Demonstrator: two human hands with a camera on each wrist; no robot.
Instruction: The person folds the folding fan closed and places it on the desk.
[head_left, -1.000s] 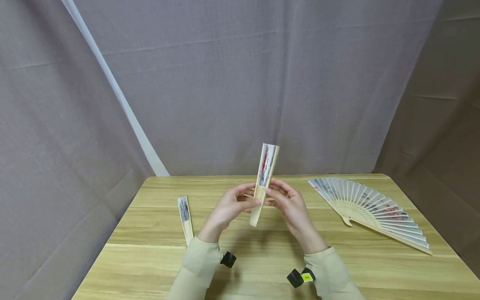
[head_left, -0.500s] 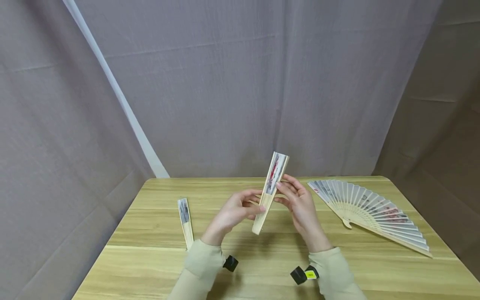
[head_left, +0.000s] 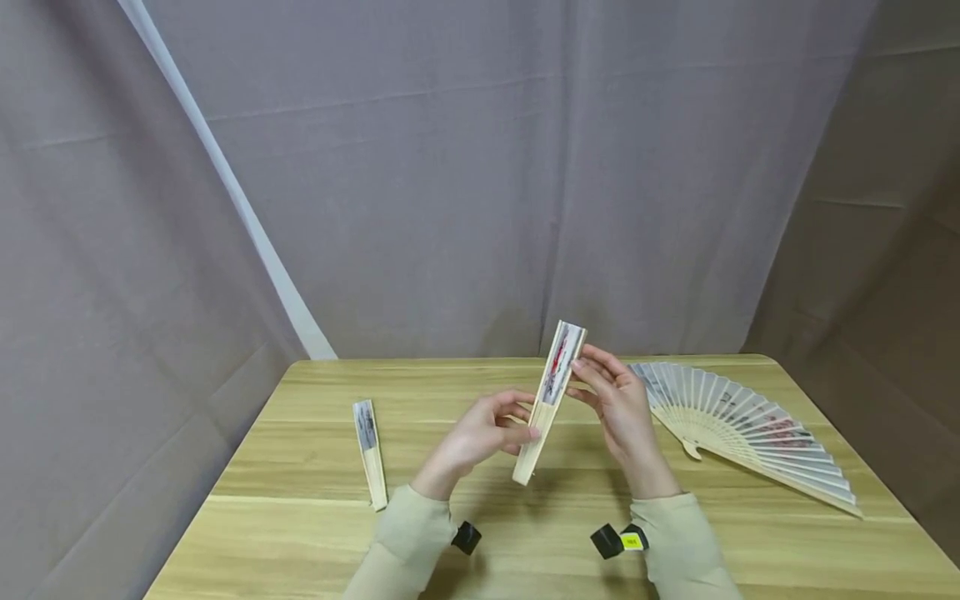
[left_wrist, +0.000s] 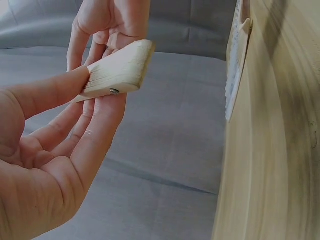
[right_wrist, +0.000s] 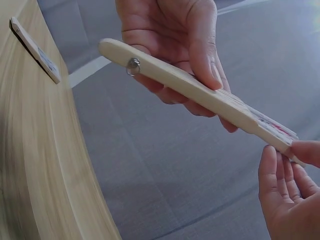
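From the head view, a folded fan (head_left: 550, 400) is held in the air above the middle of the wooden counter (head_left: 300, 467), tilted with its paper end up and to the right and its wooden pivot end down. The left hand (head_left: 480, 433) grasps the lower wooden part, thumb across the near face and fingers curled behind, while the right hand (head_left: 618, 404) pinches the upper paper end between thumb and fingertips. The left wrist view adds what the head view cannot: the rounded pivot end with its small metal rivet, resting between the left thumb and the fingers (left_wrist: 100, 120), with the right hand (left_wrist: 107, 22) seen beyond it. The right wrist view shows the fan's whole narrow edge (right_wrist: 200, 92), the rivet near the butt, the left hand (right_wrist: 172, 35) wrapped over the sticks, and the right hand's fingertips (right_wrist: 302, 152) nipping the printed tip. Only the head view takes in both of the other fans: a second folded fan (head_left: 369, 452) lying flat on the counter to the left, well apart from the hands, and a spread fan (head_left: 738, 425) lying open on the right, just beside the right hand.
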